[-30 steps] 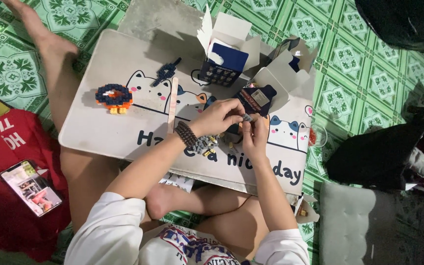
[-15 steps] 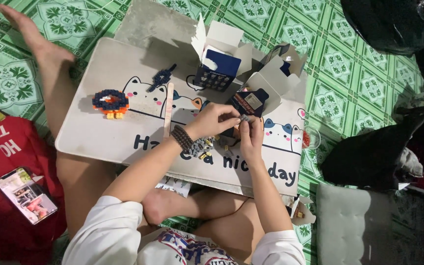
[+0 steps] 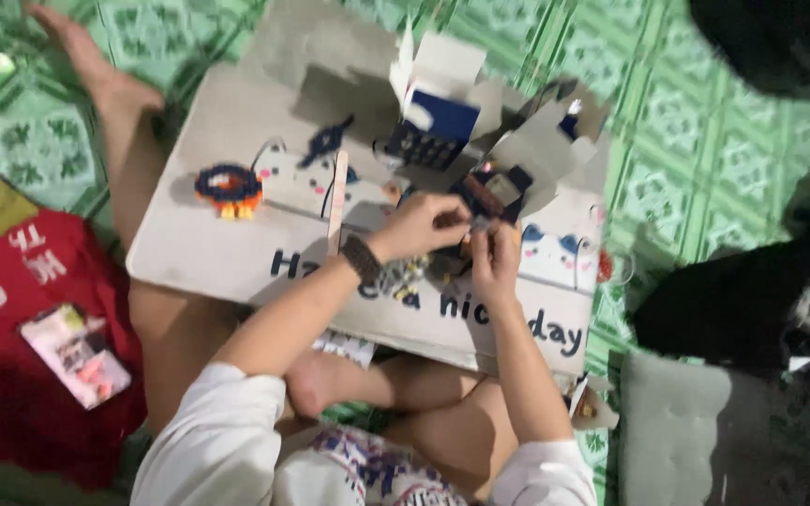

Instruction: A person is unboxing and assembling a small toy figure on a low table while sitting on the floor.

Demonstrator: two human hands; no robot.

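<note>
My left hand (image 3: 421,228) and my right hand (image 3: 495,255) meet over a white lap table (image 3: 236,262) with cartoon cats printed on it. Both pinch small dark building-block pieces (image 3: 466,245) between the fingertips; blur hides which hand holds what. A dark band with beads circles my left wrist (image 3: 365,260). Just behind the hands stand open white cardboard boxes (image 3: 442,103) with blue insides. A small blue and orange block model (image 3: 228,187) sits at the table's left. A flat wooden stick (image 3: 337,200) lies by my left wrist.
The table rests across my crossed legs on a green patterned floor mat (image 3: 705,141). A red cloth (image 3: 2,309) with a small printed packet (image 3: 75,353) lies at left. A grey cushion (image 3: 696,431) and black bags (image 3: 733,300) sit at right.
The view has shifted a little and blurred. My hands stay together at the same spot on the table, still working the small pieces.
</note>
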